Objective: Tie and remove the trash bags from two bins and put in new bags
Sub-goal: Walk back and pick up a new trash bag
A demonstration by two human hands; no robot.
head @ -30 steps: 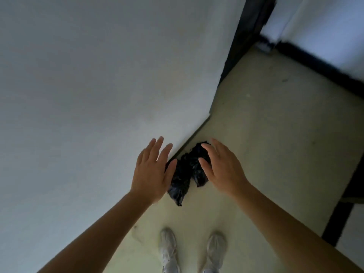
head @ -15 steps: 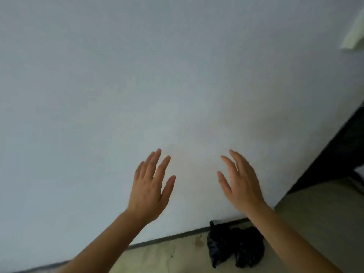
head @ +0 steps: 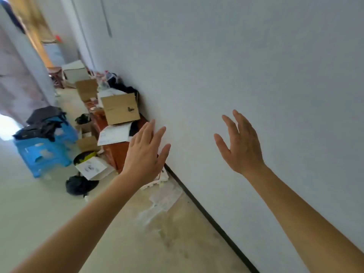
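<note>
Both the left hand (head: 144, 154) and right hand (head: 243, 146) hang empty with fingers spread, apparently free to reach the black bin (head: 83, 157) near the blue stool (head: 44, 152).

Dark tied trash bag (head: 79, 186) on floor, beside cluttered boxes.

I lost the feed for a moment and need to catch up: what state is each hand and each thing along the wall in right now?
Left hand: open, fingers spread, holding nothing.
Right hand: open, holding nothing.
Cardboard box: tilted, resting on the red cabinet.
Blue stool: upright, dark clothes piled on top.
Black bag: on the floor, bunched up; whether it is tied cannot be told.
</note>
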